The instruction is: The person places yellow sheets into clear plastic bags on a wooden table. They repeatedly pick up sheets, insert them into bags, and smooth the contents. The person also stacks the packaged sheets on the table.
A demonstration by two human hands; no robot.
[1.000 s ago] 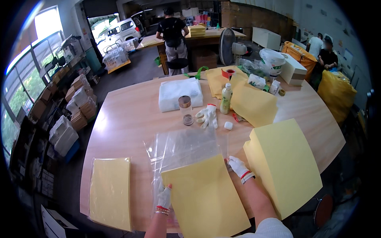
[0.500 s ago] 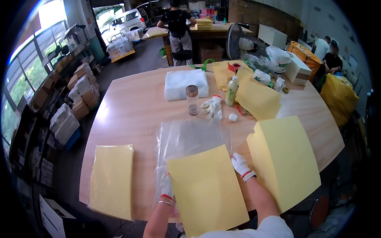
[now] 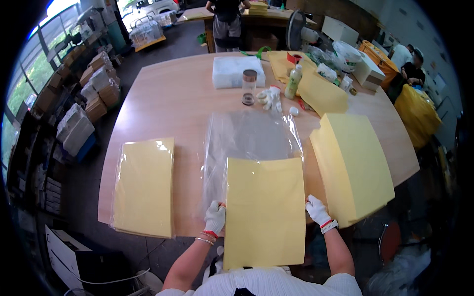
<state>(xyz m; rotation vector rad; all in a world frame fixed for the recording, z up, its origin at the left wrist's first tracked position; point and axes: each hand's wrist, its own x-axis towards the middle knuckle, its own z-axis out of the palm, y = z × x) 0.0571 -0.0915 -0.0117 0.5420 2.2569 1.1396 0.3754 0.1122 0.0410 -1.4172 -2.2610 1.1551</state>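
A stack of yellow sheets [image 3: 265,212] lies in front of me, its near end overhanging the table edge. Its far end appears to lie inside a large clear plastic bag [image 3: 249,133], which stretches away over the table. My left hand [image 3: 215,218], in a white glove, is closed at the left side of the sheets, pinching the bag's edge. Opposite it, my gloved right hand [image 3: 317,210] is closed on the bag's right edge. Both hands' fingertips are partly hidden.
Left stands a pile of yellow sheets in clear plastic [image 3: 145,187]; right, a taller yellow stack [image 3: 353,167]. Farther back are a clear cylinder [image 3: 249,88], a spare glove [image 3: 270,98], a bottle [image 3: 293,81], a white bundle [image 3: 238,71] and loose yellow sheets [image 3: 323,91]. People work beyond.
The yellow sheets have straightened, and their far end now appears inside the bag. Both hands have moved nearer to me and closed at the sides. My view has tilted down.
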